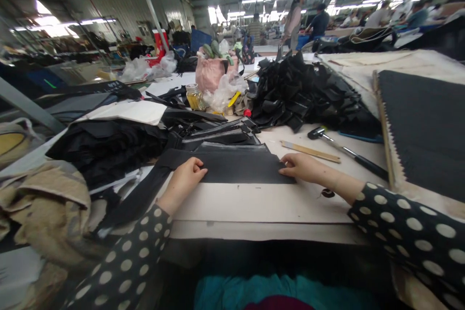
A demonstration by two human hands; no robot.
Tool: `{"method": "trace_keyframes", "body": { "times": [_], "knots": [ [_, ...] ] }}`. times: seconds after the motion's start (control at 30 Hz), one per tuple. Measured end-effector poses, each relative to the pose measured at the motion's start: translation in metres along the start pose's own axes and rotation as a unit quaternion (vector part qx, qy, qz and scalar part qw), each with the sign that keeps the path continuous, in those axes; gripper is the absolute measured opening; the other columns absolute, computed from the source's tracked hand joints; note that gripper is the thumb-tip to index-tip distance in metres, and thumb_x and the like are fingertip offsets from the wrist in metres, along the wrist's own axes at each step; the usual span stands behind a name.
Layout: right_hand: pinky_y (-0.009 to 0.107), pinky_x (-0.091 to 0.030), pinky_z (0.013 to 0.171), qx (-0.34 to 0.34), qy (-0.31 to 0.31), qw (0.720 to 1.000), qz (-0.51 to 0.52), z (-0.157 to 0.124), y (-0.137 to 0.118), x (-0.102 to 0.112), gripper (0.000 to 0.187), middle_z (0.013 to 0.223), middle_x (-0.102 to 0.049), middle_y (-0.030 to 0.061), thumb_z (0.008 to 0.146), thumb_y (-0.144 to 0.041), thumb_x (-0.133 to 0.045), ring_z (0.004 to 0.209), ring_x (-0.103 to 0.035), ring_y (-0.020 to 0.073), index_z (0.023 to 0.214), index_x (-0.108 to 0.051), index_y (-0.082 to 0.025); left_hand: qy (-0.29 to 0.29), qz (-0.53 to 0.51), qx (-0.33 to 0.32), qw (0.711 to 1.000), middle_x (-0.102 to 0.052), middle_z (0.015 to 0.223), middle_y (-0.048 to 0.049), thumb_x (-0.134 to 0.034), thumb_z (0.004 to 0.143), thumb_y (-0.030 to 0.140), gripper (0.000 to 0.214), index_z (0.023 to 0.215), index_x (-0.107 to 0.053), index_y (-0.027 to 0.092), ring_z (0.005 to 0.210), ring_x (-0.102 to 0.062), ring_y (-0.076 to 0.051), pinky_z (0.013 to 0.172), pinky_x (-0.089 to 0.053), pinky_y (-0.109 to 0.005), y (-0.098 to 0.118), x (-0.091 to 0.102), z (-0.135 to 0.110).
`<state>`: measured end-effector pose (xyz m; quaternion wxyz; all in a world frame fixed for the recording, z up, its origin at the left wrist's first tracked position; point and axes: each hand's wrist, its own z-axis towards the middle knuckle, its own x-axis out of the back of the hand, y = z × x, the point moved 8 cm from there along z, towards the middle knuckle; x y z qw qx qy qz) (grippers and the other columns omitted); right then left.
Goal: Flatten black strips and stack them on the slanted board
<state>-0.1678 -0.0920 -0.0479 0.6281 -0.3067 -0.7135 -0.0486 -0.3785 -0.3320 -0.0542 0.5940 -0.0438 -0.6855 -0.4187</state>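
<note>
A flat black fabric panel (pixel 240 167) lies on the pale work board (pixel 254 203) in front of me. My left hand (pixel 187 174) pinches the panel's left end with curled fingers. At the panel's right corner my right hand (pixel 300 165) grips the edge with fingers pressed together. Both sleeves are dark with pale dots. More black strips (pixel 218 133) are stacked just behind the panel.
A hammer (pixel 345 150) and a wooden ruler (pixel 310 151) lie right of the panel. Behind are a heap of black cut pieces (pixel 305 92), a glass jar (pixel 194 98), a pink bag (pixel 210 72) and a dark sheet on a board (pixel 425 131). People stand far back.
</note>
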Motion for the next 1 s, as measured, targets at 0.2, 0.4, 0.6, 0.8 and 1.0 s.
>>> {"method": "trace_keyframes", "body": {
  "times": [0.2,0.4,0.6,0.8,1.0],
  "knots": [
    [0.024,-0.035,0.054,-0.011,-0.012,1.000,0.014,0.001,0.002,-0.003,0.032,0.077,-0.062,0.0026,0.072,-0.038,-0.055,0.067,-0.055,0.0151,0.096,-0.058,-0.017,0.002,0.014,-0.005,1.000,-0.057,0.063,0.0029,-0.054,0.069,0.036,0.023,0.085,-0.053,0.020,0.059,-0.054,-0.014,0.053,-0.033,-0.023,0.001,0.001,0.000],
    [0.025,-0.037,0.058,0.010,0.035,0.999,-0.014,-0.002,0.002,0.004,0.037,0.082,-0.062,0.0023,0.070,-0.040,-0.059,0.072,-0.056,0.0166,0.098,-0.051,-0.018,-0.009,0.044,-0.020,0.999,-0.055,0.063,0.0034,-0.053,0.069,0.033,0.020,0.084,-0.052,0.021,0.060,-0.053,-0.014,0.053,-0.032,-0.023,0.009,0.003,0.000],
    [0.025,-0.038,0.060,0.016,0.033,0.999,-0.012,-0.003,0.002,0.005,0.035,0.084,-0.060,0.0024,0.069,-0.037,-0.060,0.074,-0.056,0.0162,0.098,-0.049,-0.019,-0.059,0.061,-0.017,0.996,-0.053,0.063,0.0034,-0.054,0.067,0.030,0.017,0.081,-0.052,0.020,0.059,-0.051,-0.013,0.052,-0.031,-0.023,0.006,-0.004,0.012],
    [0.025,-0.039,0.062,0.027,0.032,0.999,-0.005,-0.004,-0.002,0.006,0.035,0.088,-0.059,0.0031,0.069,-0.035,-0.061,0.076,-0.055,0.0166,0.098,-0.049,-0.019,-0.044,0.070,-0.046,0.995,-0.054,0.070,0.0007,-0.055,0.063,0.029,0.012,0.069,-0.051,0.019,0.066,-0.052,-0.015,0.057,-0.034,-0.024,0.009,-0.003,0.016],
    [0.027,-0.040,0.071,0.046,0.046,0.998,-0.024,-0.011,-0.009,0.012,0.036,0.095,-0.059,0.0054,0.070,-0.031,-0.061,0.084,-0.055,0.0184,0.101,-0.049,-0.018,-0.060,0.032,-0.035,0.997,-0.053,0.061,0.0057,-0.054,0.066,0.028,0.028,0.092,-0.045,0.021,0.058,-0.052,-0.013,0.053,-0.033,-0.023,0.009,-0.006,0.017]
  ]
}}
